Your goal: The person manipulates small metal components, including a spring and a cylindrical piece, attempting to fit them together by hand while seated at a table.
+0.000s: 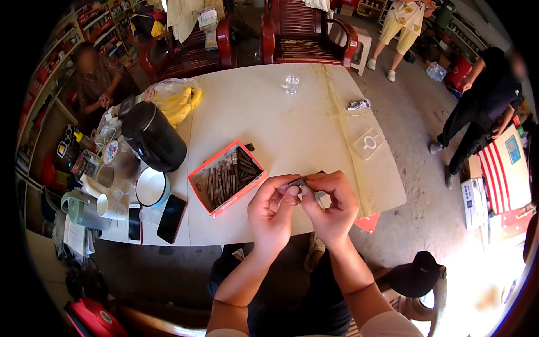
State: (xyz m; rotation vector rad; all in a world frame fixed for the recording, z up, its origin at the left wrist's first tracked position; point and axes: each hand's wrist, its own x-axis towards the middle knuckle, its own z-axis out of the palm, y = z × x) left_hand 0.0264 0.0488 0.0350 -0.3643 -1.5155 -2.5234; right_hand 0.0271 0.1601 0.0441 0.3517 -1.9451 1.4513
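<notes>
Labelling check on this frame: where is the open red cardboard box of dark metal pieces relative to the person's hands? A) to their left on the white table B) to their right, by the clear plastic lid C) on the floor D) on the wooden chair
A: the open red cardboard box sits on the white table, left of the left hand and right hand, which pinch a small dark metal piece between them.

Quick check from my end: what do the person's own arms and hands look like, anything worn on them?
Both forearms are bare, coming in from the lower edge. The left hand and right hand wear no gloves, and no rings or watch show. Light, pale pinkish short sleeves show at the bottom edge.
</notes>
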